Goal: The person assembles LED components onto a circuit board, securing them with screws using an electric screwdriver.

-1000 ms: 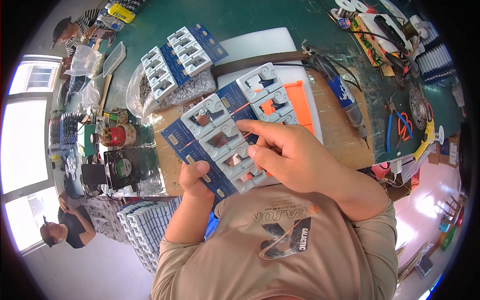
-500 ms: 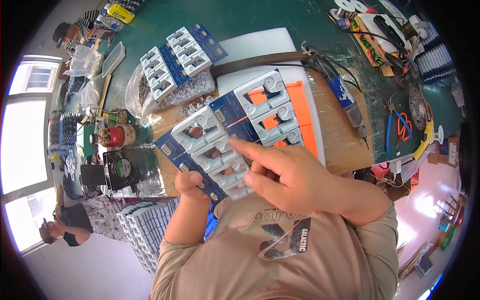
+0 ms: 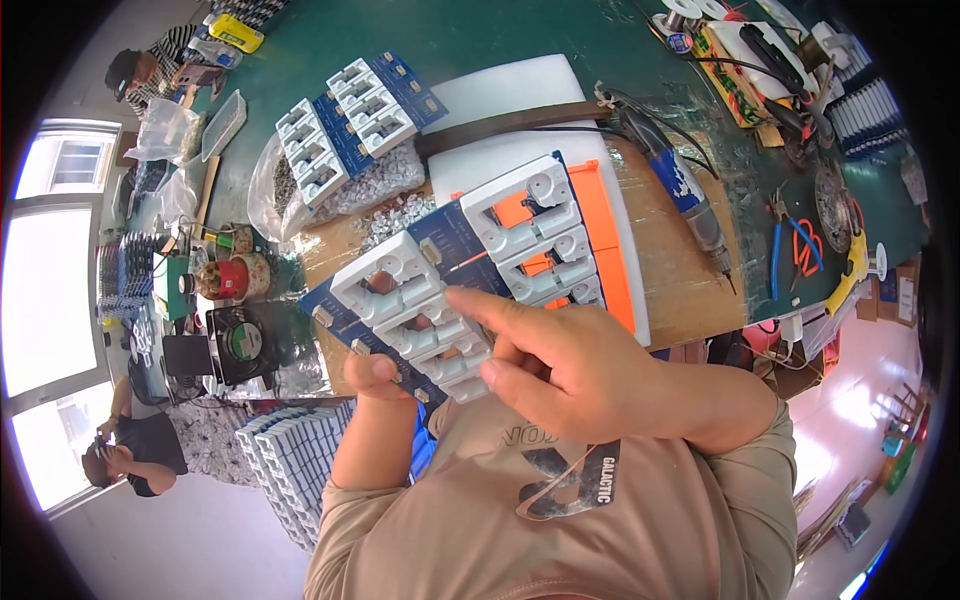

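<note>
I hold a blue board [image 3: 455, 235] that carries two rows of white plastic housings [image 3: 400, 290], tilted up toward me above an orange tray [image 3: 600, 220]. My left hand [image 3: 375, 378] grips the board's lower left edge, thumb on top. My right hand [image 3: 565, 365] hovers over the board's near side, index finger stretched toward the left row and the other fingers curled. A thin red wire [image 3: 467, 263] lies on the board just beyond that fingertip; whether the hand holds it is unclear.
A white foam slab [image 3: 510, 95] lies under the tray. Another board of housings [image 3: 350, 110] and a bag of small white parts [image 3: 385, 190] lie at the back left, with an electric screwdriver [image 3: 680, 190] and pliers [image 3: 790, 250] to the right. A fan [image 3: 240, 340] and stacked boards [image 3: 290, 450] sit left. Two other people [image 3: 140, 65] [image 3: 130, 450] work on the left.
The board has been lifted and tilted closer to me. My right hand has dropped lower and its index finger now points across the left row of housings.
</note>
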`<state>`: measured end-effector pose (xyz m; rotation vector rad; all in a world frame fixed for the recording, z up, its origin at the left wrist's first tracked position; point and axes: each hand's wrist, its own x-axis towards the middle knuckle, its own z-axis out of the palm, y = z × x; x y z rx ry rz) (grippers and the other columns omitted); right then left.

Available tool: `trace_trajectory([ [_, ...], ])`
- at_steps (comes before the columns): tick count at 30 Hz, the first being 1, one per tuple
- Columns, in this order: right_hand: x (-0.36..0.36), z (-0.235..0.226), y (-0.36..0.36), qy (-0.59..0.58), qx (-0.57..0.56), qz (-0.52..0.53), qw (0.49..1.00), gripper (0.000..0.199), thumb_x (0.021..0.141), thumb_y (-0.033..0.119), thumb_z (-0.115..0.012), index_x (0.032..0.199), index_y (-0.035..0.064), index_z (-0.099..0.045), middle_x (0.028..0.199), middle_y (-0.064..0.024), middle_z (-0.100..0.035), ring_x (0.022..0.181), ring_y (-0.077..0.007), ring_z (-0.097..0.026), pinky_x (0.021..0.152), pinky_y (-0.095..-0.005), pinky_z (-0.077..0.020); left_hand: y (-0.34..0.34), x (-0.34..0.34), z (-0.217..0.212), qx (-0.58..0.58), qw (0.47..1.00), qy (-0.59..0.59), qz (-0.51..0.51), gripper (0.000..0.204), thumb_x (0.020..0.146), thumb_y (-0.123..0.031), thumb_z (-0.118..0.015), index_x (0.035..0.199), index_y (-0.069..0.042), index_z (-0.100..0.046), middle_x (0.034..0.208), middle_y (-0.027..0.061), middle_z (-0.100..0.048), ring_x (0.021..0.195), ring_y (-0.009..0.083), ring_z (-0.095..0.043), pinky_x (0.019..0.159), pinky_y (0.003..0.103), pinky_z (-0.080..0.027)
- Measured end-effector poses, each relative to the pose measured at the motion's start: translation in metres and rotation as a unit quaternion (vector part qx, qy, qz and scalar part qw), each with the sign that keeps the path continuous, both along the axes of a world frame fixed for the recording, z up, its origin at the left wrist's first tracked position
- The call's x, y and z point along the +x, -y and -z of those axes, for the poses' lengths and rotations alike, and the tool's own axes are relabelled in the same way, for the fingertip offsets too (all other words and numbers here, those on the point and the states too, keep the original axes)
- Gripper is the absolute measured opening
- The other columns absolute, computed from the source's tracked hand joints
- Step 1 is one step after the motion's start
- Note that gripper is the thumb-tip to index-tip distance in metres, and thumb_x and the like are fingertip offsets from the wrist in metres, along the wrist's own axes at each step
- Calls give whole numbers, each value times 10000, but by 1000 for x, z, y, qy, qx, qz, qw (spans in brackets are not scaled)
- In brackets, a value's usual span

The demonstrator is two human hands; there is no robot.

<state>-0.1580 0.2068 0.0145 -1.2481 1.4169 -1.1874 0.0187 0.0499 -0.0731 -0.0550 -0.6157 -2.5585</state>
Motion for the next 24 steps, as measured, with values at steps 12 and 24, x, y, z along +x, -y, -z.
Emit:
trace_trajectory([
  [12,-2,2,-2,24,-28,14,999,572,927,77,-611,1463,-8,-428,746,-45,-639,625,-143,-612,595,-269,-494,4,9,2,-16,997,77,-24,832,721,-203,-692,1469,-75,-351,1236,238,-599,1042,360,-679,771,425,-636],
  [24,-9,-75,-30,-279,-420,77,860,192,687,187,-703,604,112,-547,571,8,-533,520,-146,-518,476,-269,-381,11,-17,-32,-97,959,214,-159,809,763,-254,-656,1482,-62,-338,1250,154,-550,1000,269,-621,840,397,-576],
])
